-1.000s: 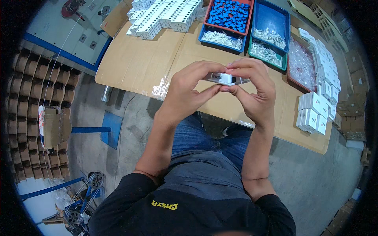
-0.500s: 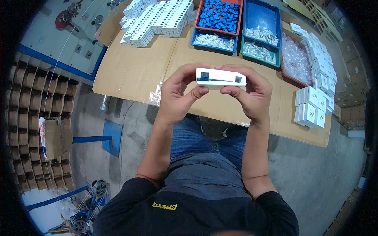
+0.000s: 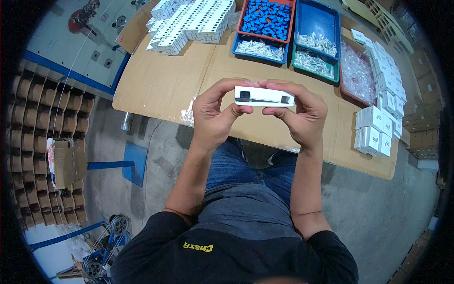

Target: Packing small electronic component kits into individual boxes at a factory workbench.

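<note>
Between my two hands is a flat white box (image 3: 265, 96), held level above the near part of the cardboard-covered table. Its side facing me has a dark blue or black square at the left end, a slanting slit along the middle and a small square opening at the right end. My left hand (image 3: 215, 113) grips the left end, thumb below and fingers along the far side. The right hand (image 3: 302, 111) pinches the right end in the same way. Fingertips of both hands nearly meet behind the box. What is inside it cannot be made out.
Stacked white boxes (image 3: 198, 23) with dark square spots stand at the far left of the cardboard (image 3: 161, 85). Bins hold blue parts (image 3: 266, 19), white slim pieces (image 3: 260, 48) and clear plastic bags (image 3: 354, 68). More white boxes (image 3: 373, 130) are piled at the right.
The box has tipped slightly, so the dark square and the opening show a little differently. My thumbs have shifted slightly inward along its lower edge; both hands keep their hold.
</note>
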The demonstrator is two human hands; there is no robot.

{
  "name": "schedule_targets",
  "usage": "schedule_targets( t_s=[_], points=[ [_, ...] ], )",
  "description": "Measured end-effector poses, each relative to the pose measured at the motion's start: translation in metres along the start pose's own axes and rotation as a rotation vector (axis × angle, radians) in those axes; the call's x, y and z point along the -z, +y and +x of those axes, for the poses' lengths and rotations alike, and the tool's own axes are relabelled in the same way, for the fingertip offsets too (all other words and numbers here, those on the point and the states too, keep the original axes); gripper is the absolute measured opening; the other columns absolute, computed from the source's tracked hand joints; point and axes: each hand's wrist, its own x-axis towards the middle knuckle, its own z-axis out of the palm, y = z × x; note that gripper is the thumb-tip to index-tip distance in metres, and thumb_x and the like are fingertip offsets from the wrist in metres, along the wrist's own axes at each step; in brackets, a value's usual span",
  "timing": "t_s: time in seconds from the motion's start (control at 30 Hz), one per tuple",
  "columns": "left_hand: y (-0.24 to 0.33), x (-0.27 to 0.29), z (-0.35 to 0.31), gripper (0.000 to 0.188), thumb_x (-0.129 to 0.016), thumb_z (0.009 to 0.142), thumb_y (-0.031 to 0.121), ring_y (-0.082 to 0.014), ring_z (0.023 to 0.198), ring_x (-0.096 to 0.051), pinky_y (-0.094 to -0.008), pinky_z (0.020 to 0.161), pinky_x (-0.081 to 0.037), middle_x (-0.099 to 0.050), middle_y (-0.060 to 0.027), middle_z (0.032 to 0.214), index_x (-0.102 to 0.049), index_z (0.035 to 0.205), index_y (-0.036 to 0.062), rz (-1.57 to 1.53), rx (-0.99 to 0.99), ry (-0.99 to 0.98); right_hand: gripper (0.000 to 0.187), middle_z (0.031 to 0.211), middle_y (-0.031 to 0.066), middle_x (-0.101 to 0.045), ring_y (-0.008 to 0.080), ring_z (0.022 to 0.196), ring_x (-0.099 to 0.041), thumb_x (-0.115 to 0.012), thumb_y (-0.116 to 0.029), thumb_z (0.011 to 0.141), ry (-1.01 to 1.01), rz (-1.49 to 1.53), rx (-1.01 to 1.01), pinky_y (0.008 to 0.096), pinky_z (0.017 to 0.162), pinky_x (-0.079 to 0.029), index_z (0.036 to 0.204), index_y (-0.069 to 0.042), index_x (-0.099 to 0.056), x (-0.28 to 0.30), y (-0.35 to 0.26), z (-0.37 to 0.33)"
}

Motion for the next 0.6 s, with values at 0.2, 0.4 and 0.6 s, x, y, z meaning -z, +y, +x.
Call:
schedule_targets(
  t_s=[0.2,0.4,0.6],
  points=[
    [-0.003,-0.003,-0.003,0.030,-0.077,0.085,0.012,-0.0192,0.105,-0.065,-0.0313,0.092,-0.052,-0.070,-0.0107,0.108,-0.066,0.109,-0.0017,-0.017,0.061,0.050,0.034,0.107,0.0131,-0.075,0.0207,0.100,-0.072,-0.085,-0.005,0.073,0.001,0.008,-0.036,0.0319,0.086,-0.057,0.105,0.000,-0.072,-0.001,0.005,-0.002],
    [-0.017,0.002,-0.002,0.036,-0.076,0.089,0.013,-0.0138,0.104,-0.063,-0.0288,0.090,-0.052,-0.069,-0.0091,0.109,-0.061,0.119,-0.0002,-0.111,0.186,0.151,0.033,0.104,0.0083,-0.074,0.0165,0.093,-0.070,-0.081,-0.010,0.081,0.011,0.131,-0.241,0.0299,0.083,-0.057,0.110,0.000,-0.070,-0.004,0.012,-0.003],
    [-0.017,-0.002,0.005,0.037,-0.075,0.090,0.012,-0.0130,0.102,-0.064,-0.0275,0.087,-0.053,-0.069,-0.0076,0.109,-0.059,0.122,0.0004,-0.043,0.291,0.046,0.029,0.100,0.0068,-0.072,0.0138,0.091,-0.067,-0.075,-0.008,0.089,0.088,0.107,-0.338,0.0272,0.079,-0.055,0.114,0.004,-0.067,0.008,0.020,-0.013]
  ],
)
